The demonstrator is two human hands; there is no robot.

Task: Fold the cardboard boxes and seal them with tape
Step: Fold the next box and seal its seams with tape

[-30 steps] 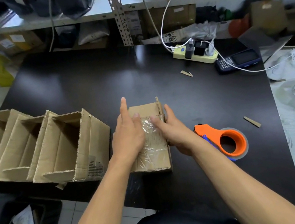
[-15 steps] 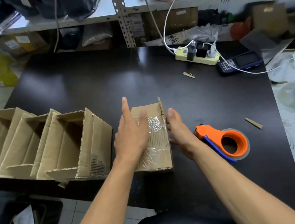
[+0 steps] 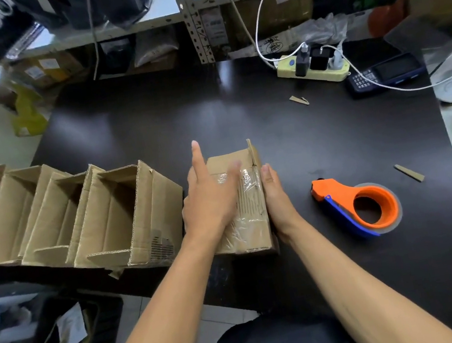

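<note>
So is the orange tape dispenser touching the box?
Apart. The head view shows bare dark table between the tape dispenser and the box.

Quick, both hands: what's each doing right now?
Left hand: open, flat on the taped brown cardboard box.
Right hand: open, against the box's right side.

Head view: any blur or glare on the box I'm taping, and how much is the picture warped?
Head view: the left hand is motion-blurred at its fingertips; the right hand is sharp. The tape on the box shows small white glints. The dark table carries soft light patches. Wide-angle distortion bends the shelf upright, and the top-right corner is smeared.
</note>
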